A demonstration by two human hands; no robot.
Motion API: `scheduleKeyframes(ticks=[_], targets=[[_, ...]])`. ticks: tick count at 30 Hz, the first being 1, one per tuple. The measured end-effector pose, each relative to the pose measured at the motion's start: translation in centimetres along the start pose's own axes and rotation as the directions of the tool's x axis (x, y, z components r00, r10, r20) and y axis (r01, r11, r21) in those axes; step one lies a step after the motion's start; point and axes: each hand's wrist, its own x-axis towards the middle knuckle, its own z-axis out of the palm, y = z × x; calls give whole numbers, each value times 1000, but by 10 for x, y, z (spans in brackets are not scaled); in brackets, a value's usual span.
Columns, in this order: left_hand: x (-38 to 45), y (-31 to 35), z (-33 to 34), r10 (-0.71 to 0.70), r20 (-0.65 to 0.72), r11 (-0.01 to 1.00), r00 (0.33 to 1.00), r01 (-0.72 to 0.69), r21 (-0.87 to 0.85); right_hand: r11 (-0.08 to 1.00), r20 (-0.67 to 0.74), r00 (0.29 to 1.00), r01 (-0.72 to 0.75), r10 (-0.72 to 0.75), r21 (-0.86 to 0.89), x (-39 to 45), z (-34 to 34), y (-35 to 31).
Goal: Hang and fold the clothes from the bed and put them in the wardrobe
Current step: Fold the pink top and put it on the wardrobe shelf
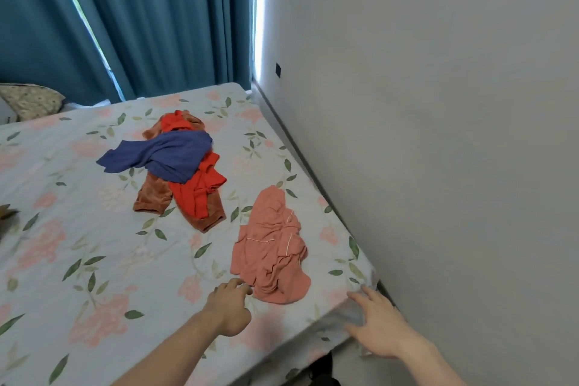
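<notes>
A crumpled salmon-pink garment lies on the bed near its right edge. My left hand rests on the sheet just left of the garment's lower edge, fingers curled, fingertips close to the fabric but holding nothing. My right hand hovers open, fingers spread, over the bed's near right corner. Farther back sits a pile: a blue garment draped over a red one and a brown velvety one.
A grey wall runs close along the bed's right side, leaving a narrow gap. Teal curtains hang behind the bed. A patterned pillow lies at the far left. A dark object sits on the floor below the bed corner.
</notes>
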Motion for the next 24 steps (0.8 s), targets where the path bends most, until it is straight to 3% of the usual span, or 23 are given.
scheduleKeyframes(ticks=[8, 13, 24], targets=[[99, 45, 21, -271, 109, 954, 956, 282, -104, 976, 75, 983, 177, -168, -130, 113, -72, 44], [159, 74, 25, -335, 107, 912, 936, 351, -212, 949, 114, 964, 258, -240, -182, 182, -96, 66], [317, 58, 97, -393, 186, 874, 901, 428, -228, 949, 175, 948, 290, -267, -124, 297, -25, 92]])
